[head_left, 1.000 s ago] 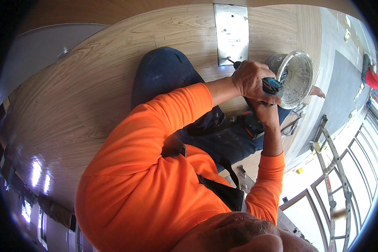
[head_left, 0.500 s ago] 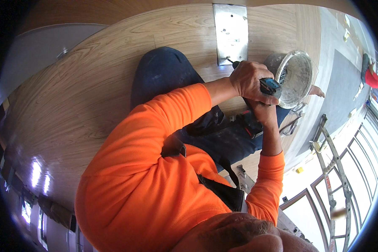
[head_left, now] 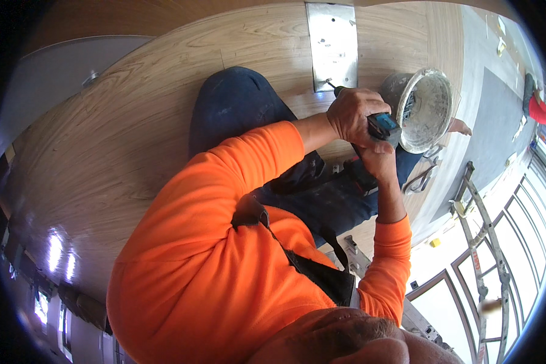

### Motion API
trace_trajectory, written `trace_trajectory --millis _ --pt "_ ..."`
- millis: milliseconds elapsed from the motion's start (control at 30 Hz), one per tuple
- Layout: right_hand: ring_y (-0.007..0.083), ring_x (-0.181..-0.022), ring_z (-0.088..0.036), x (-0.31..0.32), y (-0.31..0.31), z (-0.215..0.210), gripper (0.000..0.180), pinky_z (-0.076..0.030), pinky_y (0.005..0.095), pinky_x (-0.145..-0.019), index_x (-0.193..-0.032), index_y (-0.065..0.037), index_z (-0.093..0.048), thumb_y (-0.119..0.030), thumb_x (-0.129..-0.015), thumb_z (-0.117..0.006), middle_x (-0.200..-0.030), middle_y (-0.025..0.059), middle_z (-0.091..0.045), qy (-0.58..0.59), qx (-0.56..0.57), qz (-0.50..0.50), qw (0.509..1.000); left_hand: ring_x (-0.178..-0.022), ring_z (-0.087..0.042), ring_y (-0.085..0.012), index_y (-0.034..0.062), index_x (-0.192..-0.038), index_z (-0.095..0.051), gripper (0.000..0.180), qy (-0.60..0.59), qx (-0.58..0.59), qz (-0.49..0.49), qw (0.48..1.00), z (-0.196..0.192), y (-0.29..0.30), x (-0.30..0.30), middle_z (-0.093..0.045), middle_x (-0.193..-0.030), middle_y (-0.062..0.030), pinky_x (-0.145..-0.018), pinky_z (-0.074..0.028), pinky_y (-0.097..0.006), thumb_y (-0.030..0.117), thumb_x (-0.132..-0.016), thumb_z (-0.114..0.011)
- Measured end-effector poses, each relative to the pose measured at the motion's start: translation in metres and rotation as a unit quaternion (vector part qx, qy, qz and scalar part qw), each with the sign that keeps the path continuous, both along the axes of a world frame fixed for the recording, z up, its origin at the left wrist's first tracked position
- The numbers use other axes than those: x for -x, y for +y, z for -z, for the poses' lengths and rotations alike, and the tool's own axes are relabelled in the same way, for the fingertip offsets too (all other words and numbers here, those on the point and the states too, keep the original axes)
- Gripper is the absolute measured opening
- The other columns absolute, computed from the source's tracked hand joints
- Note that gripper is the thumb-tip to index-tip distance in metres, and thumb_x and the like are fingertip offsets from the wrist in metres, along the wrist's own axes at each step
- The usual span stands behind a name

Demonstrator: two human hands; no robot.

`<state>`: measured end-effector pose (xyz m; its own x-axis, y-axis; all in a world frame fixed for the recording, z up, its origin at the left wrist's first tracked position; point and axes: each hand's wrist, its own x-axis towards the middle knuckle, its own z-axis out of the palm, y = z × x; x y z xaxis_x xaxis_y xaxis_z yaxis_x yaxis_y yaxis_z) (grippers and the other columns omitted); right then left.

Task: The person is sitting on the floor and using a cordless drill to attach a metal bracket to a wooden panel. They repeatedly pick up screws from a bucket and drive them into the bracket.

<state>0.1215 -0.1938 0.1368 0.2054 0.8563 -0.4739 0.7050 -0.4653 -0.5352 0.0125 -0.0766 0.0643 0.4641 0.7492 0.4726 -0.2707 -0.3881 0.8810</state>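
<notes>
My left hand is wrapped over the body of a cordless drill, black with a blue rear end. My right hand closes around its handle, below the left. The drill's battery hangs beside my thigh, partly in shadow. Its thin bit points at a screw or hole near the close edge of a shiny metal plate, which lies against the wood-grain surface. Whether the tip touches is too small to tell. Just right of my hands, a dusty grey bucket leans with its mouth toward me, screws inside.
My bent knee rests left of the plate. Metal tools lie below the bucket, and what looks like a bare foot shows beyond it. A ladder stands at right. A person in red is far right.
Both hands and the drill have shifted slightly left, and the drill's rear end has swung a little. The grip stays the same.
</notes>
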Motion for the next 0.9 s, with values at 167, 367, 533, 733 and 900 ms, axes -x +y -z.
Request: trace_trajectory --millis 167,367,533,733,900 --pt "0.0325 -0.109 -0.067 -0.004 -0.006 0.011 0.035 -0.053 0.0401 -0.091 -0.121 -0.002 -0.065 -0.014 -0.089 -0.073 -0.116 0.0158 -0.069 -0.031 -0.046 -0.034 0.998 -0.073 -0.071 -0.0308 0.0044 -0.086 -0.071 0.073 -0.002 -0.006 0.000 1.000 0.004 -0.002 -0.002 -0.070 -0.082 -0.0121 -0.067 -0.057 -0.040 0.072 -0.061 -0.082" --pt "0.0323 -0.109 -0.067 -0.002 -0.003 0.005 0.036 -0.053 0.0401 -0.091 -0.121 -0.002 -0.064 -0.013 -0.087 -0.073 -0.116 0.0159 -0.069 -0.021 -0.001 -0.021 1.000 -0.074 -0.071 -0.0314 0.0047 -0.086 -0.070 0.072 -0.010 -0.007 -0.011 1.000 0.003 -0.001 0.002 -0.070 -0.082 -0.0120 -0.068 -0.057 -0.040 0.071 -0.060 -0.083" --pt "0.0308 -0.101 -0.069 0.008 -0.001 0.007 0.033 -0.054 0.0397 -0.087 -0.115 -0.001 -0.066 -0.009 -0.084 -0.074 -0.108 0.0145 -0.070 0.024 -0.076 0.037 0.996 -0.075 -0.070 -0.0319 0.0044 -0.086 -0.070 0.072 -0.015 -0.014 0.000 1.000 0.008 -0.003 0.002 -0.070 -0.082 -0.0119 -0.068 -0.057 -0.041 0.070 -0.060 -0.084" --pt "0.0286 -0.092 -0.068 0.005 -0.002 0.009 0.029 -0.054 0.0387 -0.081 -0.109 0.000 -0.066 -0.003 -0.080 -0.070 -0.100 0.0128 -0.070 0.036 -0.092 0.009 0.995 -0.074 -0.069 -0.0322 0.0038 -0.087 -0.069 0.075 -0.042 -0.011 -0.011 0.999 0.008 -0.004 0.007 -0.069 -0.082 -0.0122 -0.068 -0.056 -0.042 0.071 -0.059 -0.084" --pt "0.0289 -0.086 -0.067 0.007 0.001 0.006 0.028 -0.053 0.0395 -0.076 -0.105 -0.001 -0.066 -0.003 -0.078 -0.068 -0.097 0.0121 -0.070 0.014 -0.094 -0.018 0.995 -0.077 -0.069 -0.0326 0.0041 -0.089 -0.068 0.077 -0.030 -0.016 -0.004 0.999 0.012 -0.006 0.010 -0.069 -0.085 -0.0119 -0.072 -0.056 -0.043 0.074 -0.058 -0.083"
